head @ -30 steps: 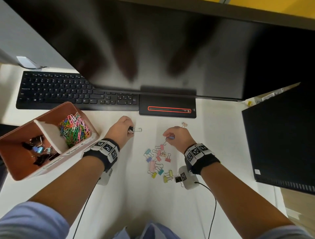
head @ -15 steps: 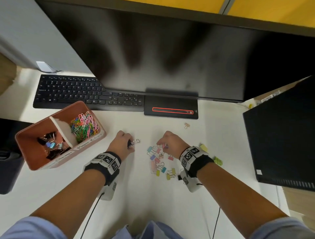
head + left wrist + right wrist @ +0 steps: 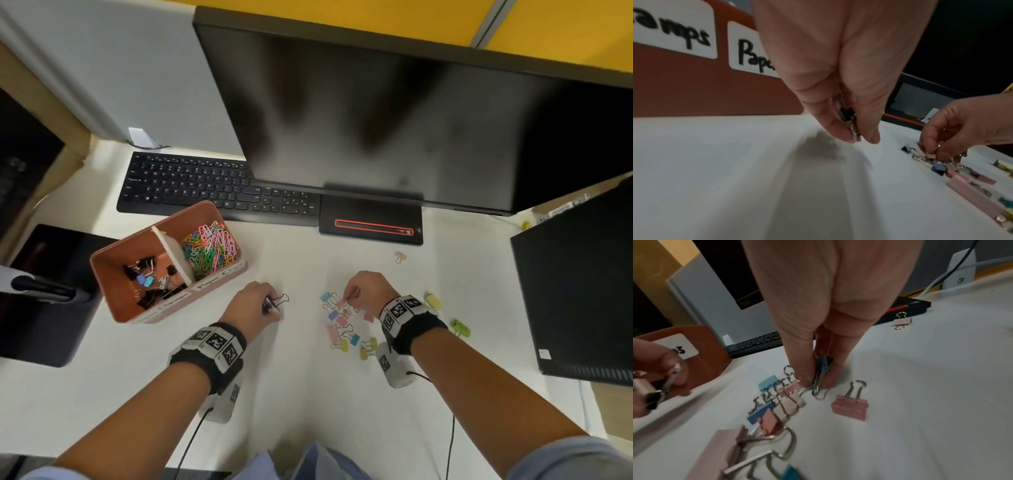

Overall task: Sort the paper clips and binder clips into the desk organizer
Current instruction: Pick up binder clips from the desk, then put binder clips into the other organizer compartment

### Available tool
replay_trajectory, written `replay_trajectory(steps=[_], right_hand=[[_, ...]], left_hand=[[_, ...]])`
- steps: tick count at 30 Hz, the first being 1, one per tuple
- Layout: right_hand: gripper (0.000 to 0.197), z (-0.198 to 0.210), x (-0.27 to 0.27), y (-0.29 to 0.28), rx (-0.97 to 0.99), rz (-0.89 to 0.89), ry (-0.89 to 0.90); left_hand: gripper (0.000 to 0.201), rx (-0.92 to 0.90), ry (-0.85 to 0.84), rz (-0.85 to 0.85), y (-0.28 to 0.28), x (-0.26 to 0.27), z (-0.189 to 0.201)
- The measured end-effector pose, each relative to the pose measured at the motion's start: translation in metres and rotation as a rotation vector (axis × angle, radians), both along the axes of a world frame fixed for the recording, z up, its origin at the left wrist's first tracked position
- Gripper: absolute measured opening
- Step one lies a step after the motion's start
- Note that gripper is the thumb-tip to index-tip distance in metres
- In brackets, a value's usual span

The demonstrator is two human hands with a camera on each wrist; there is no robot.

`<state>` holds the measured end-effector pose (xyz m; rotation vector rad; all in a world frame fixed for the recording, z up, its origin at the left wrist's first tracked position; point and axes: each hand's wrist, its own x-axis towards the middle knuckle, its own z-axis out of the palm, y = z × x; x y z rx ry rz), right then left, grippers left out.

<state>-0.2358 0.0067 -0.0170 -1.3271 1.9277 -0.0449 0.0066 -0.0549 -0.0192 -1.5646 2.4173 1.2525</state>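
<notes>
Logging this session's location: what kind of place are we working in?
Most likely an office cubicle desk: a large dark monitor with a black keyboard under it, a yellow partition panel behind, and a labelled desk organizer holding clips on the white desk.

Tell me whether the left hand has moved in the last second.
Yes. The left hand, pinching a black binder clip, has pulled back toward the person, away from the monitor base and closer to the organizer.

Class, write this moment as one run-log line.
left hand: pinches black clip | right hand: pinches blue clip | organizer: partly filled
</notes>
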Motion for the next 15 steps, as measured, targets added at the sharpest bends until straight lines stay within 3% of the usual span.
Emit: replay_trajectory(steps=[7,15], right_hand=[[0.013,0.043,0.023,-0.025,-0.199,-0.022,-0.015],[0.018,0.083,0.192,-0.112,-0.419,0.208,-0.198]], left_hand=[[0.032,-0.095,0.134,0.009,-0.006,0.031,0.043],[0.028,-0.194,0.050,0.393,-0.057,0.132,0.085]])
